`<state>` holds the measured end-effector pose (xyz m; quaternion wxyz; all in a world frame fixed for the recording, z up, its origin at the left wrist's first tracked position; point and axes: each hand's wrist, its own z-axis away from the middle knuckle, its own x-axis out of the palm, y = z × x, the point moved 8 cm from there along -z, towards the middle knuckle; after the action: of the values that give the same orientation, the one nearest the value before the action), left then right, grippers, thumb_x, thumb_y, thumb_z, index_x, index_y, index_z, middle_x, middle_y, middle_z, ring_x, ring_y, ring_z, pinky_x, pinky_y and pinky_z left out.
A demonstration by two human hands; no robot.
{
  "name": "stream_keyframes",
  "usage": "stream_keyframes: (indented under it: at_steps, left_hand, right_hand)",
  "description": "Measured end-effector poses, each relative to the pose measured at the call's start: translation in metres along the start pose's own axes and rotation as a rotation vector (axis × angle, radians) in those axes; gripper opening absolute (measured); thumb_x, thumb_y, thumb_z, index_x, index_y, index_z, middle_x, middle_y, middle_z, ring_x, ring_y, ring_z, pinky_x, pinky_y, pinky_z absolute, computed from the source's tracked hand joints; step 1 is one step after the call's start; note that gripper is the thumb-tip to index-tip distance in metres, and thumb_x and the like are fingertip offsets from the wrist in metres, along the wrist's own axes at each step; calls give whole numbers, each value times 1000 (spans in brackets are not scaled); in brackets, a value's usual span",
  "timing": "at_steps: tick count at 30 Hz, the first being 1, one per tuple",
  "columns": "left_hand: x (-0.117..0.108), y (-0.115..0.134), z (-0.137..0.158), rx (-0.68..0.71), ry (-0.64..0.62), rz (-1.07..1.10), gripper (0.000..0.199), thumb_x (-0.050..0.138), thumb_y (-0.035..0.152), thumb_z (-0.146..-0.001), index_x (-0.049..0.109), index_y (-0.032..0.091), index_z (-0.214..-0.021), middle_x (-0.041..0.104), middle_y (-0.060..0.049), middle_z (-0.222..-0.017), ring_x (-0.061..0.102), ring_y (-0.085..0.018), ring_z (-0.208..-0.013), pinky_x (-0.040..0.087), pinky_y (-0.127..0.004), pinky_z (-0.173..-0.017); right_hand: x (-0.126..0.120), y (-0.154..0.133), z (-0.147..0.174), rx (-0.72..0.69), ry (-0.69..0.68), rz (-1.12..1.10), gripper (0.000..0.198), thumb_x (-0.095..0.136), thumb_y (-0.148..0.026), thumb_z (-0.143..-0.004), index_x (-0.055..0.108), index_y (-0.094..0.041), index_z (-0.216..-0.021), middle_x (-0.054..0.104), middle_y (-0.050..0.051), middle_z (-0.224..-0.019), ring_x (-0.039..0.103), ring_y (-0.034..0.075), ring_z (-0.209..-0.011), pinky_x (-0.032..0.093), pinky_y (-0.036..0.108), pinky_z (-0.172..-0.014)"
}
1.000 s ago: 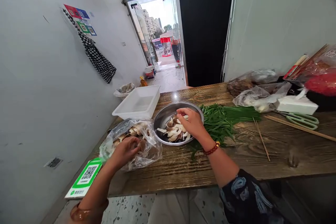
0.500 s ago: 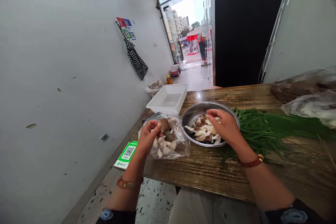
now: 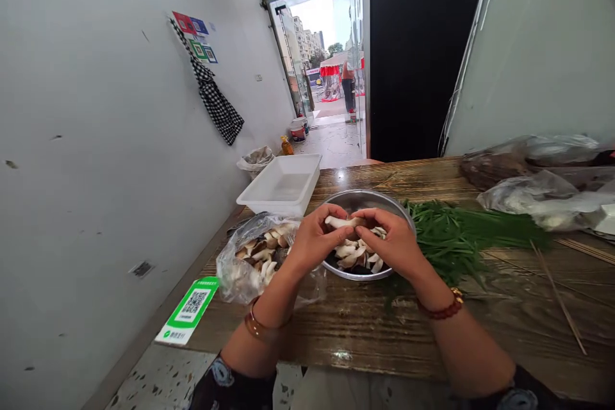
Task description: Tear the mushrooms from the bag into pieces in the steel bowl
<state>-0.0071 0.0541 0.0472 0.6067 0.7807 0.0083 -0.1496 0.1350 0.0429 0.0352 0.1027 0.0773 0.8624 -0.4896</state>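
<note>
Both my hands meet over a round metal bowl [image 3: 358,276] that holds torn mushroom pieces [image 3: 353,255]. Between them they grip a pale-stemmed oyster mushroom [image 3: 339,223]. My left hand [image 3: 318,238] pinches its stem end, and my right hand [image 3: 391,240] has fingers closed on the other end, where the cap is partly covered. Left of the bowl, beneath my left forearm, lies an open clear plastic bag [image 3: 235,278] with more brown-capped mushrooms [image 3: 264,250] inside.
A white plastic tub [image 3: 278,202] stands behind the bag. Long green leaves [image 3: 446,234] spread right of the bowl. Filled plastic bags [image 3: 533,198] lie at the far right, with thin sticks [image 3: 560,301] in front. A green QR code card [image 3: 189,307] rests at the table's left corner.
My left hand has come right from the plastic bag with a mushroom and now meets my right hand over the bowl. The right hand has closed on the mushroom. The view has turned slightly right.
</note>
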Motion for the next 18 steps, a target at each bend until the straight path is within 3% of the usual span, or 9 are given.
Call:
stream_keyframes:
  at_steps: [4, 9, 18]
  left_hand:
    - [7, -10, -13, -25, -13, 234, 34, 74, 33, -69, 61, 14, -93, 61, 1, -71, 56, -9, -59, 45, -19, -54]
    - [8, -25, -19, -37, 22, 303, 25, 74, 32, -70, 63, 14, -83, 60, 1, -69, 54, -7, -56, 40, -18, -51]
    - [4, -35, -9, 2, 69, 314, 26, 73, 30, -70, 65, 14, -88, 62, 0, -75, 54, -9, -67, 43, -20, -64]
  right_hand:
    - [-8, 16, -1, 123, 119, -116, 12, 60, -26, -77, 63, -18, -86, 66, 2, -79, 61, 16, -71, 48, 28, -68]
    - [-9, 19, 0, 146, 183, -109, 11, 60, -25, -74, 61, -18, -83, 64, 1, -78, 60, 15, -72, 47, 28, -69]
    - [0, 17, 3, 140, 102, 37, 9, 58, -24, -76, 61, -20, -84, 64, 1, -80, 60, 17, -75, 47, 30, -73]
